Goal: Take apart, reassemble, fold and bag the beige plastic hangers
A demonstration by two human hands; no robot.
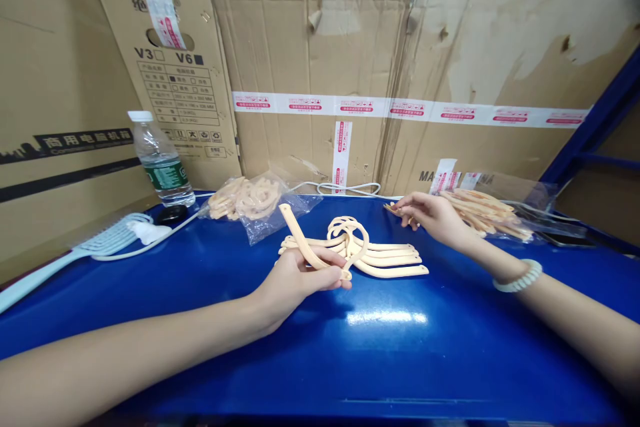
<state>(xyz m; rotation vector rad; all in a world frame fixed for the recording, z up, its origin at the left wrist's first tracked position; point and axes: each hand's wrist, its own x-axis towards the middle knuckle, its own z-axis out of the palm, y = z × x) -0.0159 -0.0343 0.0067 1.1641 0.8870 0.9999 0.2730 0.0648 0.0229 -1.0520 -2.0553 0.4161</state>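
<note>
My left hand [307,273] is closed around a cream-coloured curved strip [296,230] with a small hole at its upper end. A looped cream piece [367,233] meets the strip's lower end at my fingertips; whether they are joined I cannot tell. Behind the hand, several similar strips [395,260] with holes in their ends lie fanned out on the blue table [390,360]. My right hand [433,217] reaches to the back right, fingers bent together over small golden-brown pieces [391,208]. What lies between its fingertips is too small to make out.
Clear bags of looped pieces [257,199] and of strips [483,213] lie at the back. To the left are a water bottle [165,170], a light-blue hairbrush [105,240] and a white cable [187,220]. Cardboard [310,47] walls the rear; a dark phone-like slab [567,240] lies right.
</note>
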